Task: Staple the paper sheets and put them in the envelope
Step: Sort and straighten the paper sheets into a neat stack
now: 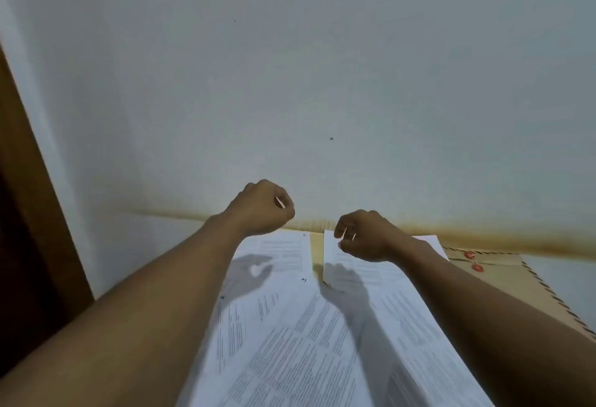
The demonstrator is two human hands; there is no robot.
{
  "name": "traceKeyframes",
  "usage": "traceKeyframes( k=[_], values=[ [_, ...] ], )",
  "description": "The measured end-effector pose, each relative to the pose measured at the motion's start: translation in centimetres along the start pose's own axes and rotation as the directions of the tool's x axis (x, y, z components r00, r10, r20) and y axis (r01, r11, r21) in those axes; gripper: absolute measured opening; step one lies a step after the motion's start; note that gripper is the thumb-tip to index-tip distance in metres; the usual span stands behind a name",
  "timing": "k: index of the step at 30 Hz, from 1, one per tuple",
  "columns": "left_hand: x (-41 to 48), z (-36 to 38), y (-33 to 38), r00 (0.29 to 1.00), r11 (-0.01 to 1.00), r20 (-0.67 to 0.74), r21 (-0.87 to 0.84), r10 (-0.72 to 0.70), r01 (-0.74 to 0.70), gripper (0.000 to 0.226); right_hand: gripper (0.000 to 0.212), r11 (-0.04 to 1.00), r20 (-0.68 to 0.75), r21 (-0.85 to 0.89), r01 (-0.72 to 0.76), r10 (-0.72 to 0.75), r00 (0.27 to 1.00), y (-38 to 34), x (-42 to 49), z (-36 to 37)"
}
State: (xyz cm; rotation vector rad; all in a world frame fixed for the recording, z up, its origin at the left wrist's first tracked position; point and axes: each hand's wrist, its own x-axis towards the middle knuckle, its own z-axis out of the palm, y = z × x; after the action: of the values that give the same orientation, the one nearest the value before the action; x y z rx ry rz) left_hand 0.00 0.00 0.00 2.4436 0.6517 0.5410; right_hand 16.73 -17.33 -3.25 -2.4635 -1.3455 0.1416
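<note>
Hovering above the paper sheets (306, 342), left hand (261, 208) and right hand (364, 235) curl closed, empty.

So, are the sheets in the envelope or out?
Out. The sheets lie spread loose; the envelope lies flat at their right, partly under them.

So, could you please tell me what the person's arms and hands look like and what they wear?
Both arms are bare: the left forearm and right forearm show no sleeves up to the frame edge. The left hand and right hand wear no gloves, and no watch, bracelet or ring is visible.
</note>
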Motion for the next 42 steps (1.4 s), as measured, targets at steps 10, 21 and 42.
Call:
traceKeyframes(
  k=[10,21,42],
  values=[
    [-4.8,1.5,-1.2,0.993,0.998,0.106,-0.018,-0.055,0.057,0.022,0.012,0.994,0.038,-0.103,-0.046,0.05,0.998,-0.1,-3.9,-0.9],
    [-1.4,9.2,-3.6,0.967,0.992,0.233,-0.05,-0.1,0.115,0.015,0.046,0.98,0.173,-0.179,0.09,-0.058,0.983,2.3,2.2,4.7],
    [2.6,14.2,-4.6,0.958,0.966,0.249,-0.178,-0.14,0.188,0.014,0.037,0.918,0.192,-0.212,0.336,-0.298,0.935,4.8,7.2,8.4]
  ],
)
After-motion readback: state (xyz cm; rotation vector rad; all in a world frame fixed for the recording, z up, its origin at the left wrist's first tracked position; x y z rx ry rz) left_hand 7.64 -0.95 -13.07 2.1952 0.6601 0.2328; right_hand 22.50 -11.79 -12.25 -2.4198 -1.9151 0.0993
